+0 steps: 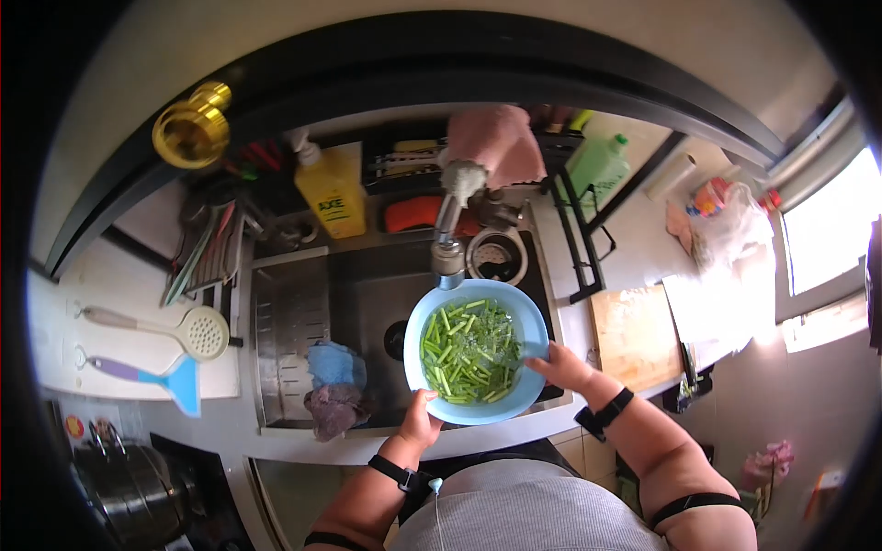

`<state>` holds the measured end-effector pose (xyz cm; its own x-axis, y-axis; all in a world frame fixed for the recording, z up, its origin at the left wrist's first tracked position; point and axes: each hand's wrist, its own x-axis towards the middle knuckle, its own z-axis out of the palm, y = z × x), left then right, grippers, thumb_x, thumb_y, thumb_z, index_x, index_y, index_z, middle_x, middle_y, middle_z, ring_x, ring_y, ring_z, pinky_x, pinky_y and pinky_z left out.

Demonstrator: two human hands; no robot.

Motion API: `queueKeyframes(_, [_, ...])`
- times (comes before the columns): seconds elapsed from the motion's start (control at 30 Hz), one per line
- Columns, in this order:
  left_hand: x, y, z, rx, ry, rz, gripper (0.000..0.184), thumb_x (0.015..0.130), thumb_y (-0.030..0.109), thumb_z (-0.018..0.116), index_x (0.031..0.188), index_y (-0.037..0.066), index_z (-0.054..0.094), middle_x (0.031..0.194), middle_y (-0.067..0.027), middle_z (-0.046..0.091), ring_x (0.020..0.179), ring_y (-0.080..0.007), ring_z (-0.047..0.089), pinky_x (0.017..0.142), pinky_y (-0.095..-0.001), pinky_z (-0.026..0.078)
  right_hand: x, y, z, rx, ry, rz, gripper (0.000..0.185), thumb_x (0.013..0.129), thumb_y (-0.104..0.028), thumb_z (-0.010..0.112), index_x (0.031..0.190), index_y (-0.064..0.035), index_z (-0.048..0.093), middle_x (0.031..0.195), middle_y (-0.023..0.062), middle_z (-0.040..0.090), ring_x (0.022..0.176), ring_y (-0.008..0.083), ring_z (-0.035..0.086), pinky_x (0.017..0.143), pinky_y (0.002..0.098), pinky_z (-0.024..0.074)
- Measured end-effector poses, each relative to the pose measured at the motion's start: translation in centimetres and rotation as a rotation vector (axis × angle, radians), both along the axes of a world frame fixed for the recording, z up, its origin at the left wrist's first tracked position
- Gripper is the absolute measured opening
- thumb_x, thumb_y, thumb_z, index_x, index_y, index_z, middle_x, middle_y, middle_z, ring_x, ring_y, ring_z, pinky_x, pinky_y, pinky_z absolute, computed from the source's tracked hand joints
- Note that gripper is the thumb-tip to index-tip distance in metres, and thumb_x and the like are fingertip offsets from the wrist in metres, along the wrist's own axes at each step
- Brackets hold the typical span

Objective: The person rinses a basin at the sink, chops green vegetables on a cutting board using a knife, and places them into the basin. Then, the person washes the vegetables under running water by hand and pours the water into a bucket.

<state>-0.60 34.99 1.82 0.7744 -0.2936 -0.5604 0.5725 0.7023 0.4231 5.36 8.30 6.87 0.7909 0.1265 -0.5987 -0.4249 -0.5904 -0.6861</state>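
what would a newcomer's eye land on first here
Probably the light-blue bowl of cut green stalks, held over the sink by the faucet. Next might come the yellow AXE bottle behind the sink, then the shiny gold object at the picture's upper left.

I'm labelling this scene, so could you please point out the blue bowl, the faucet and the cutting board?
Blue bowl (530, 326), head view: bare inner wall at right.
Faucet (448, 255), head view: spout end.
Cutting board (634, 335), head view: top face.
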Motion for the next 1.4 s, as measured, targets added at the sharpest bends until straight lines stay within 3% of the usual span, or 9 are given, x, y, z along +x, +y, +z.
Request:
queueKeyframes(0.13, [0.0,-1.0,-1.3,-0.006,0.039,-0.124,0.056,0.073,0.022,0.046,0.124,0.001,0.039,0.118,-0.0139,0.051,0.11,-0.0293,0.049,0.096,-0.0418,0.037,-5.6,-2.6,-2.9,0.177,-0.051,-0.27,0.039,0.087,-0.033,0.054,0.106,0.0015,0.051,0.083,0.0102,0.062,0.067,0.0181,0.062,0.058,0.0305,0.0515])
queueKeyframes(0.2, [0.2,-1.6,-0.7,-0.032,0.018,-0.187,0.052,0.074,0.022,0.047,0.121,0.001,0.042,0.115,-0.012,0.052,0.107,-0.0269,0.049,0.095,-0.0395,0.036,-7.6,-4.0,-2.3,0.484,-0.07,-0.797,0.035,0.09,-0.032,0.049,0.107,-0.0008,0.051,0.084,0.0084,0.06,0.067,0.0185,0.061,0.058,0.0313,0.051])
queueKeyframes(0.37, [0.0,-3.8,-1.2,-0.034,-0.01,-0.312,0.047,0.074,0.021,0.048,0.116,0.002,0.046,0.11,-0.0098,0.054,0.104,-0.0242,0.05,0.096,-0.0365,0.034,-12.4,-11.4,-4.6,-0.031,-0.084,-1.139,0.037,0.084,-0.033,0.057,0.099,-0.0002,0.05,0.1,0.0137,0.056,0.088,0.0215,0.059,0.066,0.0334,0.0484])
queueKeyframes(0.43, [-0.1,-4.7,-1.1,-0.007,0.017,-0.352,0.053,0.072,0.021,0.047,0.121,0.001,0.042,0.115,-0.0125,0.052,0.108,-0.027,0.048,0.097,-0.0385,0.034,-13.9,-12.8,-5.3,-0.892,-0.2,-0.7,0.053,0.072,-0.037,0.067,0.102,0.0007,0.047,0.115,0.0208,0.046,0.102,0.0296,0.052,0.078,0.0376,0.0467])
queueKeyframes(0.57, [-0.5,-6.6,-1.0,0.045,0.016,-0.346,0.054,0.072,0.022,0.047,0.122,0.001,0.041,0.117,-0.0129,0.051,0.11,-0.0281,0.048,0.097,-0.0394,0.035,-13.7,-11.4,-4.3,-1.007,-0.237,-0.346,0.076,0.062,-0.046,0.069,0.116,0.002,0.044,0.132,0.0236,0.03,0.117,0.035,0.037,0.098,0.0379,0.0342])
queueKeyframes(1.2, [-6.1,-18.6,-0.1,0.17,-0.009,-0.084,0.058,0.073,0.029,0.047,0.124,0.002,0.04,0.118,-0.0131,0.05,0.109,-0.0289,0.049,0.091,-0.0432,0.04,-11.6,-23.8,-3.9,-0.958,-0.237,-0.102,0.072,0.065,-0.053,0.064,0.112,-0.0016,0.05,0.132,0.0193,0.03,0.113,0.031,0.04,0.088,0.0396,0.0392])
queueKeyframes(1.33, [-6.7,-18.5,-3.3,0.36,0.038,-0.098,0.054,0.079,0.031,0.044,0.123,-0.001,0.042,0.121,-0.0153,0.05,0.11,-0.0297,0.048,0.092,-0.0408,0.039,-10.5,-24.4,-0.9,-0.897,-0.052,0.002,0.069,0.068,-0.053,0.061,0.113,-0.0025,0.051,0.131,0.0162,0.033,0.116,0.0279,0.039,0.088,0.039,0.0399])
queueKeyframes(1.37, [-6.3,-18.5,-3.0,0.615,-0.028,-0.227,0.051,0.079,0.031,0.044,0.118,-0.002,0.046,0.116,-0.0153,0.053,0.106,-0.0287,0.05,0.089,-0.0394,0.039,-10.7,-24.2,-0.1,-0.906,-0.265,-0.005,0.052,0.07,-0.039,0.064,0.106,-0.0027,0.053,0.123,0.0166,0.04,0.11,0.0302,0.044,0.086,0.0393,0.0413])
queueKeyframes(1.4, [-6.0,-18.5,-2.5,0.869,-0.095,-0.359,0.048,0.08,0.031,0.044,0.113,-0.004,0.051,0.111,-0.0154,0.056,0.103,-0.0276,0.051,0.087,-0.0379,0.04,-10.5,-23.9,0.1,-0.903,-0.268,0.002,0.052,0.07,-0.039,0.064,0.106,-0.0027,0.053,0.123,0.0166,0.04,0.11,0.0302,0.044,0.086,0.0393,0.0413])
